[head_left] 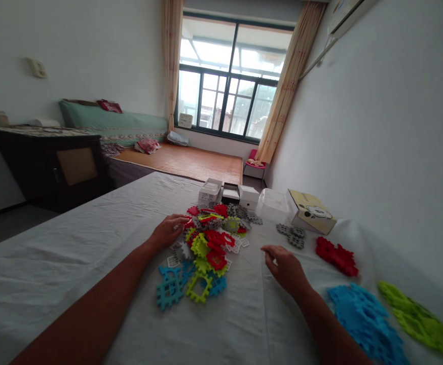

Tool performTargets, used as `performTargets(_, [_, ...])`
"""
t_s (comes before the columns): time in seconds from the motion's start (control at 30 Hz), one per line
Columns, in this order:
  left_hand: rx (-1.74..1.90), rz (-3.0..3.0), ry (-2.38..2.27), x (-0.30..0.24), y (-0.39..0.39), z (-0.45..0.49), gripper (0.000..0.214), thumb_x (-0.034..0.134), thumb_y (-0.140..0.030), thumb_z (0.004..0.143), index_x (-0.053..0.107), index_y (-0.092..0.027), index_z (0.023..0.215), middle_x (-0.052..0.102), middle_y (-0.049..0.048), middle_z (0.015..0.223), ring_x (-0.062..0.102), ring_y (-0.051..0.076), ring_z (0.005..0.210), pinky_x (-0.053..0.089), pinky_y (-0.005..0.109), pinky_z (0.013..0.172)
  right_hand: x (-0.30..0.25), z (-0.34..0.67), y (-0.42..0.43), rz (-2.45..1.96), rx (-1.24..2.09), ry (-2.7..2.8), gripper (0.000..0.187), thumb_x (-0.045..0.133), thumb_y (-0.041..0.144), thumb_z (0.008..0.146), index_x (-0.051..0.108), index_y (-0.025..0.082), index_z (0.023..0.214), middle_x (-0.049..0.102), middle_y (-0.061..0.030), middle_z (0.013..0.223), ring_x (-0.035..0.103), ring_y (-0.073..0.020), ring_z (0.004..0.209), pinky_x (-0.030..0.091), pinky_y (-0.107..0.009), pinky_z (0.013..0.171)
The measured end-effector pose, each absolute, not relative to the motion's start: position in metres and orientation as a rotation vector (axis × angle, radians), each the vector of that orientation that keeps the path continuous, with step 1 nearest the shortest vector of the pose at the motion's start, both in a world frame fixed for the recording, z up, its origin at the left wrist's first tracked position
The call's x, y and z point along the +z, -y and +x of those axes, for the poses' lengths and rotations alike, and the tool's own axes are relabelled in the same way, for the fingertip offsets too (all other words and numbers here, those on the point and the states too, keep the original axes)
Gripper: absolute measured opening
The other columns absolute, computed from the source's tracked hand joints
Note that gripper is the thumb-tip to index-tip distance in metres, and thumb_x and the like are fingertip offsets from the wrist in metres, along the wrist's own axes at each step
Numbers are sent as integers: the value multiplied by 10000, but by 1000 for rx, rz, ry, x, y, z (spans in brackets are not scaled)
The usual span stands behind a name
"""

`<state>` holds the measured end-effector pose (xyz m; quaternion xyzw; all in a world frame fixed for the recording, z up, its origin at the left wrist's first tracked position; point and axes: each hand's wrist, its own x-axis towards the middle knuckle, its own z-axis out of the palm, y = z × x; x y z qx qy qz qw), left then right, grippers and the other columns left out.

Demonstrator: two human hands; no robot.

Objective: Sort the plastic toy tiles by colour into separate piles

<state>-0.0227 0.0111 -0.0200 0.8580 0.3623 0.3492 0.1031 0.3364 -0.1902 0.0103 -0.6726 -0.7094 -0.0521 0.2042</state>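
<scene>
A mixed pile of interlocking plastic tiles in red, green, blue, grey and white lies on the white sheet. My left hand rests at the pile's left edge, fingers curled onto grey and red tiles. My right hand lies on the sheet right of the pile, fingers bent and holding nothing that I can see. Sorted groups lie to the right: grey tiles, red tiles, blue tiles, green tiles.
Small white boxes, a clear plastic tub and a cardboard box stand behind the pile. A dark cabinet is at left, a low bed and a window beyond. A wall runs close on the right.
</scene>
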Motion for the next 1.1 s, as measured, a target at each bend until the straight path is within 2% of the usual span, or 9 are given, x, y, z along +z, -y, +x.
performTargets(0.1, [1017, 2568, -1101, -18, -10, -22, 315, 463, -303, 845, 699, -241, 1044, 663, 64, 1122, 571, 234, 1061, 427, 404, 968, 5, 359, 188, -1964, -256, 1919, 259, 466, 254, 864, 685, 217, 997, 694, -67, 945, 608, -223, 919, 467, -344, 827])
performTargets(0.2, [1011, 2578, -1135, -16, -8, -20, 315, 463, -287, 836, 707, -245, 1031, 670, 61, 1121, 573, 235, 1063, 419, 398, 968, -1, 354, 181, -1906, -317, 1919, 335, 453, 366, 896, 636, 215, 1133, 661, -88, 1104, 552, -252, 1072, 445, -388, 902])
performTargets(0.37, [937, 2594, -1111, -14, -4, -18, 327, 454, -271, 828, 701, -243, 1041, 670, 49, 1119, 573, 214, 1062, 417, 353, 965, -10, 303, 165, -1776, -88, 2153, 482, 353, 467, 932, 452, 247, 1350, 484, -61, 1387, 388, -224, 1299, 356, -401, 1036])
performTargets(0.5, [906, 2566, -1115, -12, -3, -18, 335, 442, -277, 830, 701, -249, 1041, 674, 41, 1106, 573, 206, 1052, 419, 333, 957, -4, 287, 166, -1758, 115, 2261, 540, 343, 528, 919, 384, 273, 1394, 392, -45, 1458, 299, -236, 1358, 280, -443, 1086])
performTargets(0.6, [903, 2536, -1128, -10, -1, -17, 333, 449, -298, 825, 708, -243, 1027, 679, 46, 1098, 577, 215, 1038, 427, 339, 947, 8, 293, 176, -1570, 253, 2310, 451, 406, 487, 910, 492, 281, 1302, 495, -31, 1379, 367, -211, 1316, 287, -404, 1087])
performTargets(0.7, [894, 2527, -1115, -9, -1, -17, 336, 451, -313, 825, 705, -243, 1033, 679, 47, 1097, 578, 220, 1036, 428, 344, 944, 16, 301, 187, -1390, 331, 2292, 298, 489, 433, 884, 623, 258, 1087, 621, -48, 1202, 505, -197, 1170, 369, -362, 1019])
performTargets(0.77, [892, 2511, -1113, -9, 0, -17, 331, 458, -319, 823, 705, -250, 1032, 683, 41, 1089, 579, 220, 1034, 428, 344, 944, 17, 305, 190, -1390, 316, 2216, 241, 521, 410, 870, 646, 241, 988, 654, -64, 1097, 549, -201, 1078, 416, -359, 955])
performTargets(0.97, [890, 2501, -1110, -10, -2, -18, 325, 461, -322, 828, 706, -246, 1026, 682, 44, 1091, 581, 218, 1035, 428, 335, 943, 14, 309, 193, -1543, 393, 2169, 358, 697, 463, 716, 649, 249, 1000, 637, -49, 1028, 586, -190, 903, 469, -312, 806])
performTargets(1.1, [887, 2517, -1108, -11, -3, -18, 330, 449, -319, 835, 703, -247, 1033, 685, 43, 1076, 586, 214, 1031, 431, 329, 941, 14, 300, 196, -1553, 495, 2192, 298, 707, 382, 710, 639, 237, 961, 630, -22, 969, 590, -142, 773, 468, -263, 721])
